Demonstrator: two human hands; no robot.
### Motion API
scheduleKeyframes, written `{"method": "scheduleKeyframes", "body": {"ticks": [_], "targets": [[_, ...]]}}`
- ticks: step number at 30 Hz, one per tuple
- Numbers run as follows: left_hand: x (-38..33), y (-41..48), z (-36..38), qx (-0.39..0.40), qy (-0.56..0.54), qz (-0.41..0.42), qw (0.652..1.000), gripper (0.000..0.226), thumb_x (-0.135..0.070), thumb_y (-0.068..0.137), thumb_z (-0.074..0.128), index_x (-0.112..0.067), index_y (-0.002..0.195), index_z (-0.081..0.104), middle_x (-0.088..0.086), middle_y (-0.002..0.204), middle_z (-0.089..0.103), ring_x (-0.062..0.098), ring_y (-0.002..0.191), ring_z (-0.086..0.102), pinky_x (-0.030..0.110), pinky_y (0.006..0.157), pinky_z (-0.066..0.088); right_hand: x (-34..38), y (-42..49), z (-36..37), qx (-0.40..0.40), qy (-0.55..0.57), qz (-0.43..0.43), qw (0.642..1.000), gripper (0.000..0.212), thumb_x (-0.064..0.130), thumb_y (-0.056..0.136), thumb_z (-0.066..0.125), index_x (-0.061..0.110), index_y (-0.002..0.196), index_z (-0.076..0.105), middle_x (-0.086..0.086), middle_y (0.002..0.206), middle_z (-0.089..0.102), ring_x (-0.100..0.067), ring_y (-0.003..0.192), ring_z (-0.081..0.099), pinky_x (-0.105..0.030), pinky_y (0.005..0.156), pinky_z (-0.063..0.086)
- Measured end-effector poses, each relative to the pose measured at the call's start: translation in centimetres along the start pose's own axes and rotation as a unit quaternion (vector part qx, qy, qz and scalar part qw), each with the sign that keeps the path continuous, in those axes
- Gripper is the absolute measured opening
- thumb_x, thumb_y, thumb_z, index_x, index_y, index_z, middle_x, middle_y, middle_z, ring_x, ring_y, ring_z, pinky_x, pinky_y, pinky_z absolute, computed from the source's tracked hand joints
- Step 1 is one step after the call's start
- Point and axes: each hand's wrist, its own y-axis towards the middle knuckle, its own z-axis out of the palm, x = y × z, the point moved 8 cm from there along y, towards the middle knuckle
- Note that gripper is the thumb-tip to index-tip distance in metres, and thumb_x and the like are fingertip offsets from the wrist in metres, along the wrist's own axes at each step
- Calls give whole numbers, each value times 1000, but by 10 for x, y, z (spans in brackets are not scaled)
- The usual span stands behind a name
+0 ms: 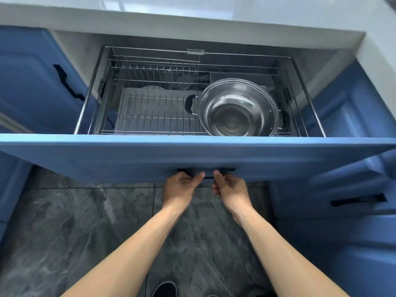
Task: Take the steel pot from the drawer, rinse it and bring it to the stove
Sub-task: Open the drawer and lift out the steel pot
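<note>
While the blue drawer (192, 155) is standing open, left hand (179, 189) and right hand (230, 189) are clamping its black handle (209, 177); steel pot (237, 108) is sitting in the wire rack (150, 108), right side.

Blue kitchen cabinets over a dark marbled floor

A pale countertop (192, 16) spans the top of the frame; blue cabinet doors (27, 82) with black handles (67, 83) flank both sides, and grey veined floor tiles (85, 221) fill the lower half.
</note>
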Motion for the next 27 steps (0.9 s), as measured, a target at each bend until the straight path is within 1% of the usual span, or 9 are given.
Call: {"method": "scheduleKeyframes", "body": {"ticks": [4,6,11,13,15,17,19,22,27], "targets": [[12,-15,-5,-7,42,9,999,48,-60,78,89,-17,70,69,-2,67,78,23,70,76,39,70,58,-12,-10,-4,5,-33,-4,999,47,40,101,67,-6,95,71,-7,73,75,-8,57,67,-26,63,55],[13,-21,-7,-10,76,13,997,50,-65,78,86,-19,70,70,-3,69,79,23,74,79,44,75,62,-14,-14,-5,13,-46,-4,999,45,41,101,68,-4,94,71,-7,74,75,-7,56,67,-25,60,54],[-5,-40,-13,-20,213,68,974,48,-73,89,69,-26,80,69,-10,82,79,20,88,77,37,78,59,-8,-21,-12,26,-129,-41,990,48,50,98,67,4,85,70,-11,77,78,-26,72,75,-46,76,61],[-24,-55,-19,-23,345,120,931,53,-79,92,54,-29,93,70,-7,94,81,26,95,77,37,78,58,6,-31,-20,31,-216,-91,972,46,57,97,64,11,95,70,-8,84,79,-26,83,75,-46,78,60],[-47,-76,-27,-38,447,174,877,57,-81,92,44,-31,106,69,-5,103,80,30,94,77,38,78,59,23,-48,-34,39,-305,-103,946,49,65,96,57,22,118,65,-6,103,77,-30,101,71,-39,80,54],[-74,-102,-39,-68,485,227,842,60,-78,93,42,-29,112,71,-1,102,79,29,89,76,40,79,58,42,-67,-54,32,-395,-119,910,56,67,97,48,24,131,57,-13,116,73,-37,112,67,-41,83,50],[-103,-127,-53,-89,500,266,819,67,-74,95,43,-19,118,74,3,104,80,28,91,75,44,85,57,70,-87,-78,22,-435,-138,890,60,68,98,41,20,131,54,-12,125,69,-36,119,63,-46,94,52],[-149,-155,-78,-120,505,277,809,69,-70,95,45,-15,123,75,2,112,81,26,97,75,43,90,57,116,-114,-118,2,-449,-154,880,63,66,101,39,16,137,53,-4,138,64,-28,132,56,-46,106,47],[-235,-170,-97,-137,507,268,808,78,-77,93,36,-16,124,73,2,119,78,27,108,72,44,95,53,199,-131,-177,-37,-455,-186,870,62,65,100,42,17,136,55,-2,138,64,-27,129,57,-43,103,46]]}}
